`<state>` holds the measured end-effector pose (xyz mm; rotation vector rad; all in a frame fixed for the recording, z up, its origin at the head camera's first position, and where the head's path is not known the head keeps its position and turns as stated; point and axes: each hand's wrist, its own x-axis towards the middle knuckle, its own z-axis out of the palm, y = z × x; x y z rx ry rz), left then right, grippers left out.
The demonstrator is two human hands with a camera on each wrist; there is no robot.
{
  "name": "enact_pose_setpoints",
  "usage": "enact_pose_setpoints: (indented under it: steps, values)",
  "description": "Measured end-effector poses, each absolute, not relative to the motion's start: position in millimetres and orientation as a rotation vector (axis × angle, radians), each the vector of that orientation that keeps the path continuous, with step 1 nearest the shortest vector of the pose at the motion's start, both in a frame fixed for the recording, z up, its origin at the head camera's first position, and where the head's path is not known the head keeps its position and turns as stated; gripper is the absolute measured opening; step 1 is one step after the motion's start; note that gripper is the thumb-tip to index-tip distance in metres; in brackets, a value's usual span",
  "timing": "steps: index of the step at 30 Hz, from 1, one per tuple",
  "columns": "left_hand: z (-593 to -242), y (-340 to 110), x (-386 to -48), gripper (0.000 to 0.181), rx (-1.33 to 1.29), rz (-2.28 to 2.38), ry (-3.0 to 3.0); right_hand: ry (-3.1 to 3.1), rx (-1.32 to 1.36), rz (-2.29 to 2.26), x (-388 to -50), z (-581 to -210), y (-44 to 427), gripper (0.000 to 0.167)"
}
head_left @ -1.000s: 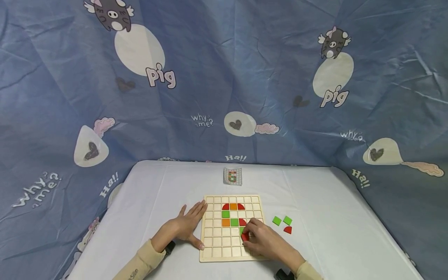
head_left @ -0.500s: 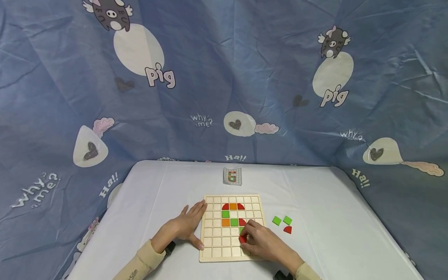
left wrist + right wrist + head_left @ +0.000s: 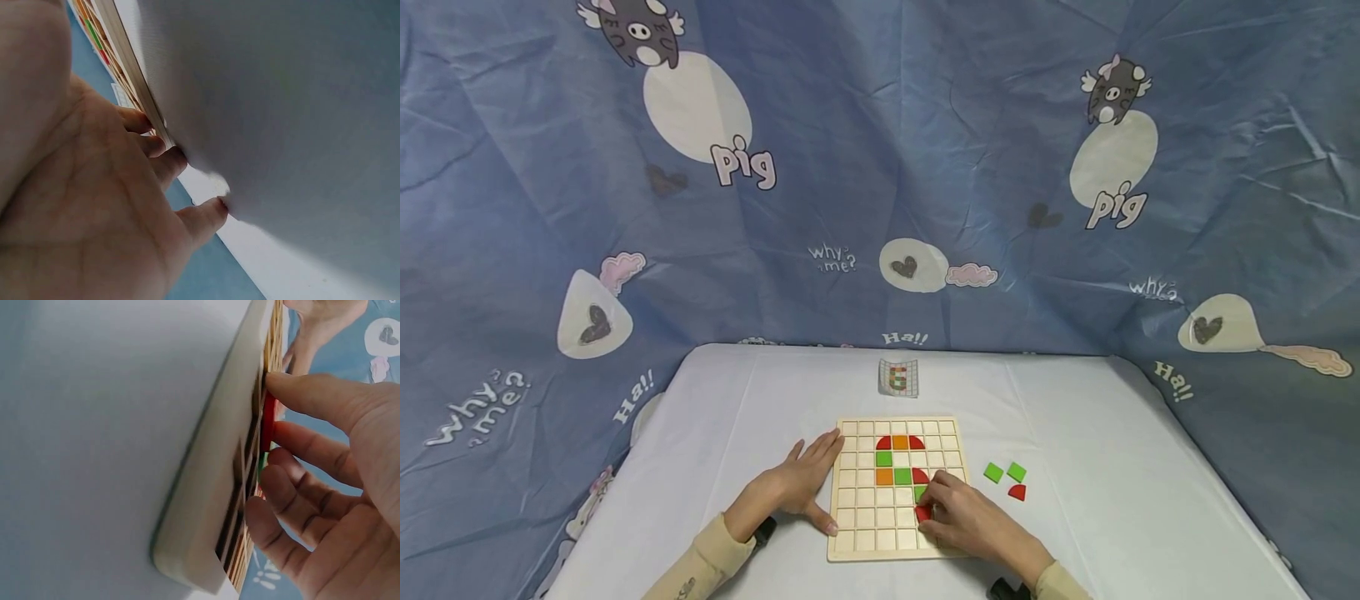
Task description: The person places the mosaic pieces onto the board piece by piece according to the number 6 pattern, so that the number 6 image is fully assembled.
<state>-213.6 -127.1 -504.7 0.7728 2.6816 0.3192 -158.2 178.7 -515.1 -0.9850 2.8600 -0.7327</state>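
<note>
in the head view we see the right hand [image 3: 964, 517] over the wooden board [image 3: 867, 519], partly hiding a red piece [image 3: 923, 515]; the right wrist view shows us its thumb and a finger clamped on that piece at the grid, though we cannot tell whether it sits in a cell. the left hand [image 3: 805, 477] keeps its fingers apart at the board's left edge; the left wrist view shows us fingertips there. only from the head do we see two green squares [image 3: 993, 473] loose on the surface [image 3: 1090, 450].
</note>
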Motion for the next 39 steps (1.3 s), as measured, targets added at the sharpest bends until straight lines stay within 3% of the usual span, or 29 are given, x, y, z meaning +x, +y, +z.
enact_pose_setpoints:
  steps: [39]
  values:
    - [-505.6, -127.0, -213.2, 0.143, 0.764, 0.275, 2.69, 2.792, -1.055, -0.769, -165.0, -513.6, 187.2, 0.012]
